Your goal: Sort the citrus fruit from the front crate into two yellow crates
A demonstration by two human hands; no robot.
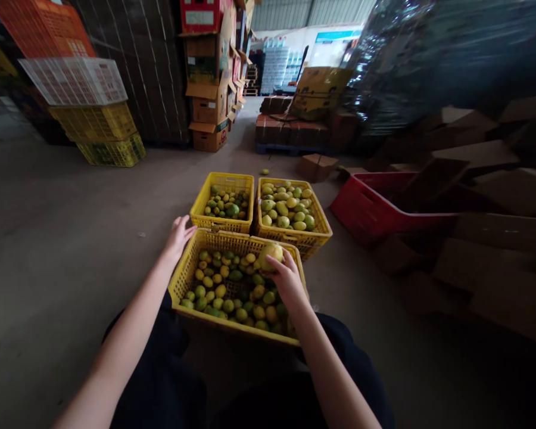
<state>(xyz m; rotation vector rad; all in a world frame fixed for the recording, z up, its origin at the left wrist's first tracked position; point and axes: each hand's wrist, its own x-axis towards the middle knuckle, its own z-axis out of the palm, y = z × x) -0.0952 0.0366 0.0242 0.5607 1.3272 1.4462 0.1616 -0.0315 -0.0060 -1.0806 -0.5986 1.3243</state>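
Note:
A large yellow crate [236,328] stands between my knees, holding many small green and yellow fruits [220,291]. Over its far right part, my right hand [286,274] grips a bigger pale yellow fruit [271,256]. My left hand [178,235] is at the far left corner of this crate, fingers apart and nothing in them. Just beyond stand two more yellow crates. The left one [222,224] has small green and yellow fruits, and the right one [295,236] holds larger yellow-green fruits [291,203].
To the right lies a red crate [357,208] beside a heap of cardboard [495,250]. Stacked crates [98,122] stand at the back left. Cardboard boxes [209,110] are piled behind. One loose fruit [265,171] lies on the floor beyond the crates.

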